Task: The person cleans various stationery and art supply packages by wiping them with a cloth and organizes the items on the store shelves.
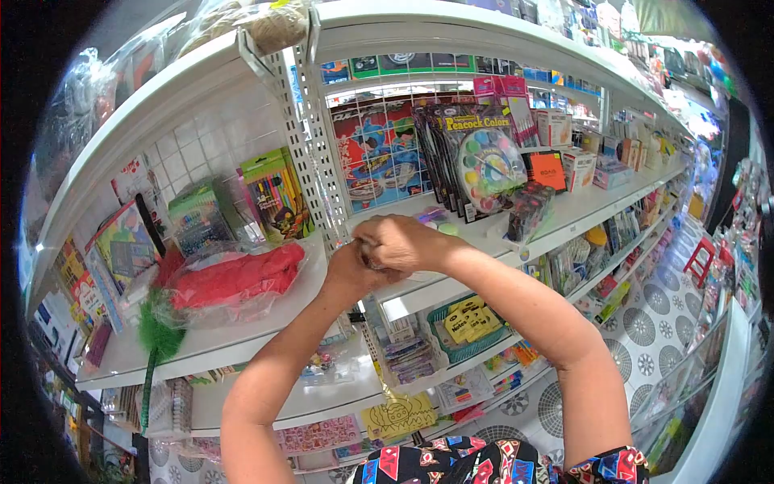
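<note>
My right hand [401, 240] and my left hand [355, 268] are pressed together in front of the shelf, at the upright between two bays. The fingers of both are curled closed, and whatever lies between them is hidden. Just behind my right hand, small items with a pale green lid [447, 229] rest on the shelf. To the left of my left hand lies a red fabric item in clear plastic [242, 278]. A paint set marked Peacock Colors [489, 165] stands to the right, beyond my right hand.
A green fluffy duster [161, 331] hangs over the left shelf edge. Colored pencil packs [276, 195] lean at the back. Below are a teal basket [459, 355] with yellow note packs and a yellow drawing sheet [399, 414]. A patterned tile floor [645, 331] runs along the aisle at right.
</note>
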{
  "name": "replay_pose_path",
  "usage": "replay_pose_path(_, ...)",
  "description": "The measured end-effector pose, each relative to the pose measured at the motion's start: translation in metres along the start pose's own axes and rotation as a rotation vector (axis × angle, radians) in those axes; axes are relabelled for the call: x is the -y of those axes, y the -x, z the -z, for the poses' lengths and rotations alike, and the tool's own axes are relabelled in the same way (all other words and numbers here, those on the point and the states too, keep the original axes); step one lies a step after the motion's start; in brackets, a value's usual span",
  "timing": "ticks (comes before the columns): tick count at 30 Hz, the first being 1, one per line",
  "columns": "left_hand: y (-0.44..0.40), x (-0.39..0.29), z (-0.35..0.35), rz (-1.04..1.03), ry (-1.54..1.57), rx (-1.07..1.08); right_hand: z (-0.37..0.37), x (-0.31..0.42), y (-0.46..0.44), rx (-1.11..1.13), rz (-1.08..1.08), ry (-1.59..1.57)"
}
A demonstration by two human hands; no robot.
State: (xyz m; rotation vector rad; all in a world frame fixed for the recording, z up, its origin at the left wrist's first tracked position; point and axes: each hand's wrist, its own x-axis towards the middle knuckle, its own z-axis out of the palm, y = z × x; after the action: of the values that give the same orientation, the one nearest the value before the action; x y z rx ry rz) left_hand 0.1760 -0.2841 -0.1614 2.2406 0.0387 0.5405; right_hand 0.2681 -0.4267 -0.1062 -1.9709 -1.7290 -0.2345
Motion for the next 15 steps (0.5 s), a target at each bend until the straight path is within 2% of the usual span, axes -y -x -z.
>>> replay_pose_path(2,0.001,-0.006,0.003,0.018,-0.049,0.007,-0.007,-0.008,-0.004,-0.066,0.04,-0.077)
replay_pose_path(5,0.008,-0.024,0.007,0.014,-0.179,-0.047,0.006,-0.064,-0.011,0.026,-0.06,0.256)
replay_pose_path(7,0.011,-0.038,0.008,0.055,-0.205,-0.029,0.003,-0.117,-0.006,-0.036,0.063,0.59)
replay_pose_path(8,0.01,-0.031,0.003,-0.089,-0.197,-0.123,0.007,-0.12,-0.001,-0.069,0.124,0.756)
replay_pose_path(10,0.007,-0.012,-0.009,-0.381,-0.176,-0.303,0.007,-0.098,0.014,-0.336,-0.205,0.384)
replay_pose_path(11,0.007,-0.015,-0.009,-0.357,-0.201,-0.229,0.007,-0.088,0.02,-0.465,-0.366,0.189)
replay_pose_path(13,0.005,-0.019,-0.007,-0.307,-0.254,-0.081,-0.004,-0.095,0.022,-0.574,-0.542,-0.253)
replay_pose_path(14,0.006,-0.02,-0.007,-0.291,-0.253,-0.076,-0.01,-0.097,0.023,-0.624,-0.622,-0.48)
replay_pose_path(15,0.006,-0.021,-0.007,-0.276,-0.254,-0.072,-0.015,-0.101,0.03,-0.614,-0.621,-0.449)
